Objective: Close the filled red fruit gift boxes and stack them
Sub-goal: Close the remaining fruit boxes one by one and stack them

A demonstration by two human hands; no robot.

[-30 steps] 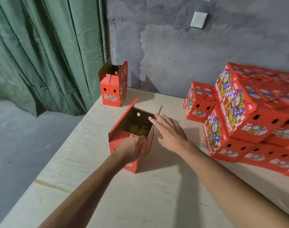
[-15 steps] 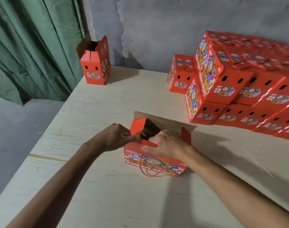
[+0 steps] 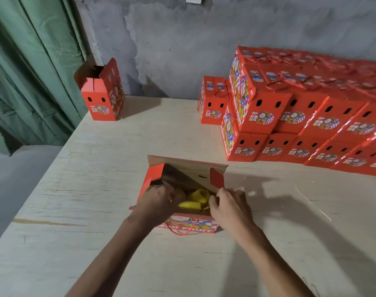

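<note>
Open red gift box (image 3: 183, 224) sits near-centre on the tabletop (image 3: 97, 189), long axis running left-right, printed front face toward the camera, top open upward. Far flap (image 3: 189, 168) stands up, brown inside showing; small red side flaps raised at both ends. Yellow fruit (image 3: 193, 200) visible inside. Left hand (image 3: 159, 200) fingers curled over the box's left rim, reaching inside; what it pinches is hidden. Right hand (image 3: 230, 206) fingers curled at the right near rim, gripping the box edge. Red cord handle (image 3: 182, 231) hangs off the front. Stack of closed red boxes (image 3: 300, 121) far right, two layers, against the wall. Another open box (image 3: 103, 93) upright far left. Green curtain (image 3: 28, 71) left, grey wall (image 3: 182, 39) behind.
</note>
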